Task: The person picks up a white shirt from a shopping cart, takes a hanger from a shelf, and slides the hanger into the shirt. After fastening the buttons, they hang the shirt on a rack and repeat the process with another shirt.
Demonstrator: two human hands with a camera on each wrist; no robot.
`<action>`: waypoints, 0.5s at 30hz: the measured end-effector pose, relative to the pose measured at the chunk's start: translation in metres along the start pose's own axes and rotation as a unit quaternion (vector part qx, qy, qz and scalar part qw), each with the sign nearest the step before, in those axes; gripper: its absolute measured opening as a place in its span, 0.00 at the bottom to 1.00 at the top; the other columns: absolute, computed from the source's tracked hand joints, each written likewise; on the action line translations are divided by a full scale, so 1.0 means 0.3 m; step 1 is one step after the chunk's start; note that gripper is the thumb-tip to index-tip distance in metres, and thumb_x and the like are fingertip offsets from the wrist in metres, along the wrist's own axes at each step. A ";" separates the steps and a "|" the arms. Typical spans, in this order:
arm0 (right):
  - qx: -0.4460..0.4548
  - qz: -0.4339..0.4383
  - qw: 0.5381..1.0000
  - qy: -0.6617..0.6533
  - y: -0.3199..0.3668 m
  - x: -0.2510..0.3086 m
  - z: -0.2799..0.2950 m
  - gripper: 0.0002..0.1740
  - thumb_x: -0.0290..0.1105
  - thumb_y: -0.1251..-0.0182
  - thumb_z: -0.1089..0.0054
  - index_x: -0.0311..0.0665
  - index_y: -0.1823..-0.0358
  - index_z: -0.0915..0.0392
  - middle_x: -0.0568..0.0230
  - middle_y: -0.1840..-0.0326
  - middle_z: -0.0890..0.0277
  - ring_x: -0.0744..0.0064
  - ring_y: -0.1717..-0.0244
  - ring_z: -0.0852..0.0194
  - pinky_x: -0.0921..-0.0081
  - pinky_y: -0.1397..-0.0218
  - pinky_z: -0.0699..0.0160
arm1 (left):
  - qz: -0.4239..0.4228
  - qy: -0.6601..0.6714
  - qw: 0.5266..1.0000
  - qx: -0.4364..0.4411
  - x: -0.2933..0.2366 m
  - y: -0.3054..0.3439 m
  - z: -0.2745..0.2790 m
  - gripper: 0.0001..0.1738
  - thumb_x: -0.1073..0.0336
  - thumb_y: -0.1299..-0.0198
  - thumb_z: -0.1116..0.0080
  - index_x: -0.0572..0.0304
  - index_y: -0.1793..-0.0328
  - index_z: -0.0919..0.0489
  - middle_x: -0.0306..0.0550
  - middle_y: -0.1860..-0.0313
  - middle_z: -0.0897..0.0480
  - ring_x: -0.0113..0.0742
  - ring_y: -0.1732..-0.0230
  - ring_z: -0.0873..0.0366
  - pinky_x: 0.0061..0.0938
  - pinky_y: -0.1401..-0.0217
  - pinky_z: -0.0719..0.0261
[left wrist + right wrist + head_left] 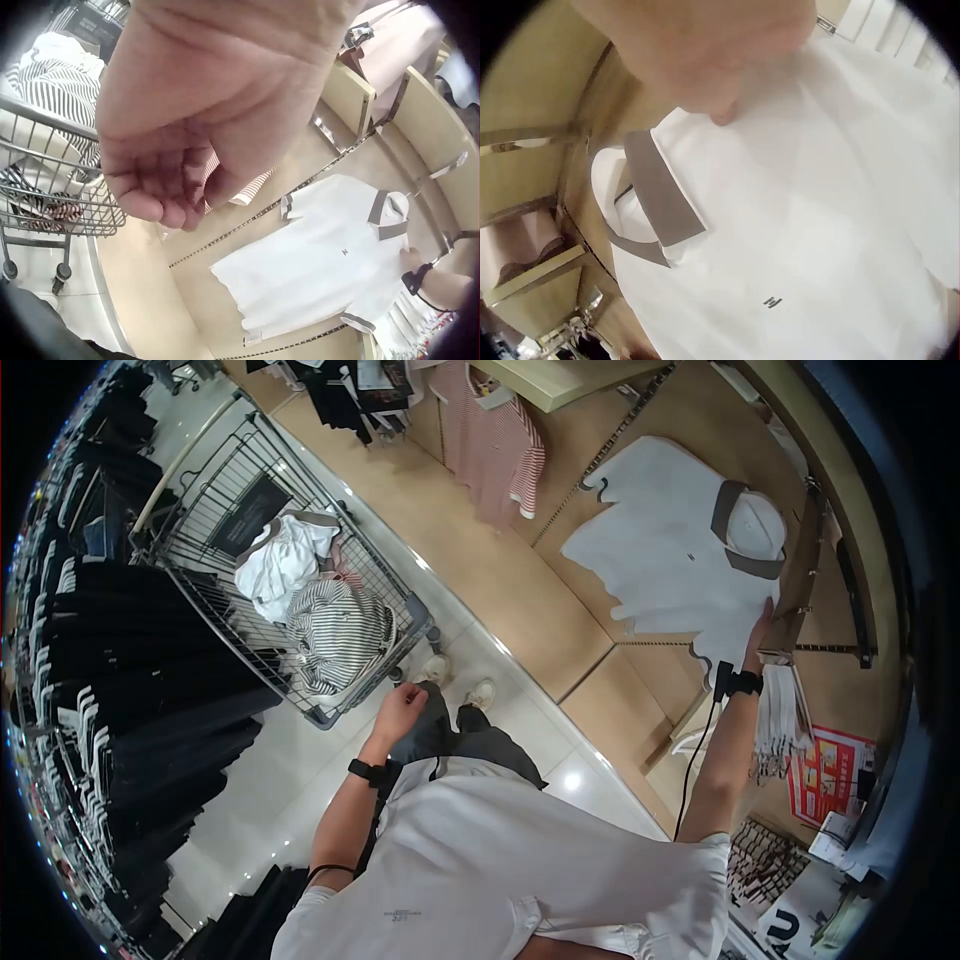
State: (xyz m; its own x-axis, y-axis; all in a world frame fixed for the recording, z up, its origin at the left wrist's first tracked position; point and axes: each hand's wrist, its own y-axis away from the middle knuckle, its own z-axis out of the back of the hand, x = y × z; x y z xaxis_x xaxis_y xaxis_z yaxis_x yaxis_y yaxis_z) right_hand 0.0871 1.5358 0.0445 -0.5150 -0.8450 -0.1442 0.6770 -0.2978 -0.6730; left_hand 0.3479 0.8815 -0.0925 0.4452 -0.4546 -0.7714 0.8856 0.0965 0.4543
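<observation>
A white polo shirt (655, 545) with a grey-brown collar and a small dark chest mark hangs spread against the tan display wall. At its shoulder, my right hand (762, 635) grips the fabric beside the collar. The right wrist view shows the thumb lying on the front of the polo shirt (817, 210); the other fingers are mostly hidden. My left hand (400, 710) hangs low, near the shopping cart (330, 710). Its fingers (150, 202) are loosely curled in the left wrist view, with nothing in them.
Inside the cart lie a white garment (280, 575) and a black-and-white striped garment (340, 625). A red-striped shirt (490, 440) hangs farther along the wall. White garments (785, 710) hang below my right hand beside a red sign (830, 775). Dark trousers (150, 650) line the left.
</observation>
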 end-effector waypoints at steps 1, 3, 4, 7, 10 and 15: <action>-0.066 0.003 0.998 -0.017 0.018 -0.024 -0.059 0.30 0.53 0.35 0.38 0.31 0.47 0.21 0.49 0.46 0.19 0.53 0.47 0.20 0.61 0.43 0.23 | 0.003 -0.001 1.000 -0.006 0.000 0.019 0.014 0.12 0.64 0.35 0.43 0.70 0.62 0.21 0.45 0.75 0.18 0.29 0.74 0.22 0.26 0.69 0.25; -0.131 0.004 0.990 -0.043 0.055 -0.004 -0.068 0.31 0.53 0.36 0.36 0.29 0.48 0.21 0.48 0.47 0.19 0.53 0.46 0.20 0.58 0.43 0.23 | 0.043 0.015 0.999 -0.002 -0.007 0.053 0.049 0.14 0.61 0.37 0.42 0.69 0.60 0.20 0.52 0.72 0.16 0.40 0.70 0.18 0.32 0.63 0.23; -0.150 -0.042 0.982 -0.103 0.101 0.046 0.013 0.32 0.53 0.36 0.36 0.28 0.48 0.23 0.43 0.48 0.21 0.48 0.46 0.22 0.53 0.42 0.25 | 0.044 0.012 0.999 -0.007 -0.017 0.075 0.070 0.14 0.61 0.37 0.42 0.69 0.60 0.20 0.52 0.72 0.16 0.40 0.70 0.18 0.32 0.63 0.23; -0.193 -0.106 0.964 -0.147 0.282 0.116 0.131 0.31 0.48 0.35 0.37 0.25 0.46 0.29 0.36 0.50 0.27 0.38 0.45 0.29 0.44 0.41 0.32 | 0.056 0.052 0.996 -0.041 -0.048 0.103 0.132 0.12 0.63 0.35 0.42 0.68 0.60 0.20 0.47 0.73 0.17 0.32 0.72 0.20 0.28 0.66 0.24; -0.045 -0.107 0.977 -0.180 0.569 0.206 0.247 0.29 0.40 0.35 0.39 0.25 0.42 0.33 0.37 0.43 0.32 0.38 0.41 0.35 0.47 0.37 0.37 | 0.065 0.128 0.985 -0.093 -0.041 0.100 0.201 0.09 0.66 0.33 0.44 0.68 0.59 0.20 0.38 0.75 0.20 0.24 0.75 0.27 0.22 0.71 0.28; 0.205 -0.098 0.928 -0.296 1.144 0.385 0.545 0.23 0.31 0.37 0.40 0.26 0.44 0.32 0.35 0.44 0.34 0.38 0.40 0.37 0.49 0.37 0.37 | -0.009 0.064 0.973 -0.220 0.052 0.039 0.355 0.09 0.66 0.35 0.41 0.66 0.60 0.21 0.40 0.73 0.20 0.30 0.72 0.25 0.27 0.67 0.27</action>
State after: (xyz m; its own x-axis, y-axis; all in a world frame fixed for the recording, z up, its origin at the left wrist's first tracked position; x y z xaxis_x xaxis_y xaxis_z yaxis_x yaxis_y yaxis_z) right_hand 0.3462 1.2634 -0.0845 -0.3530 -0.8161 0.4576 0.8064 -0.5134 -0.2934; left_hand 0.3512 0.7811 -0.0518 0.4172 -0.3492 -0.8390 0.8518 0.4722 0.2270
